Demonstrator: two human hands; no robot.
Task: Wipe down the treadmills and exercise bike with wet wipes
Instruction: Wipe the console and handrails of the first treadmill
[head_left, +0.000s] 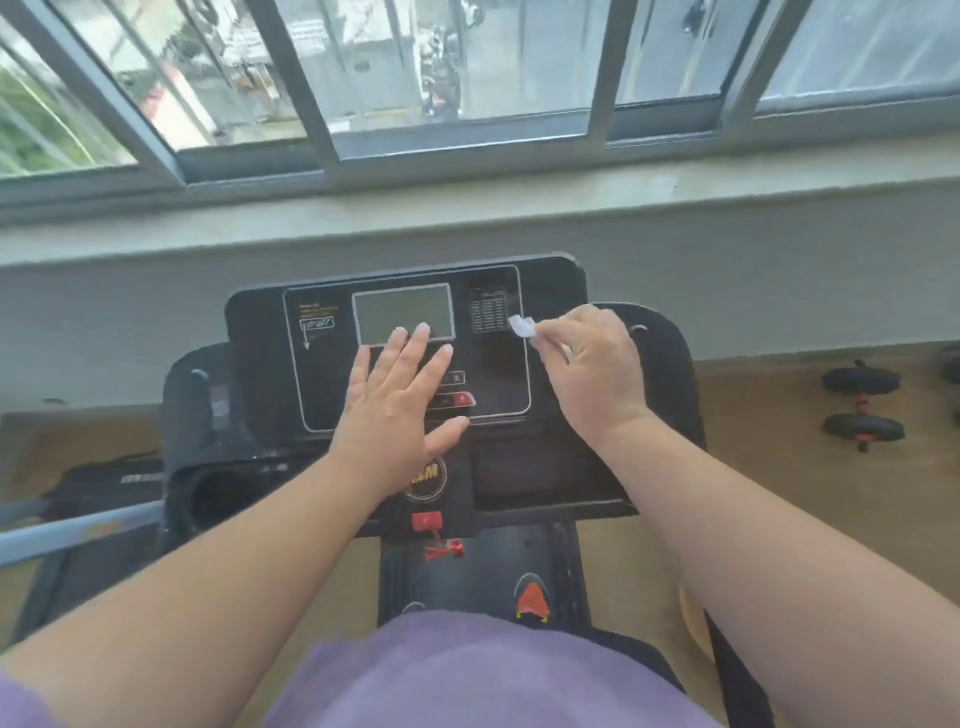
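A black treadmill console (260, 364) with a grey display screen (402, 312) stands in front of me below the window. My left hand (397, 400) lies flat with straight fingers over the console's buttons, fingertips reaching the screen's lower edge. My right hand (592, 369) hovers over the console's right side and pinches a small crumpled white wet wipe (521, 326) between thumb and fingers. The wipe sits at the right edge of the console panel. A red safety key (441, 548) hangs below the console.
A second treadmill's grey rail (72, 532) lies at the left. Black dumbbells (862, 405) with orange handles rest on the wooden floor at the right. A grey wall ledge (467, 208) and windows run behind the console.
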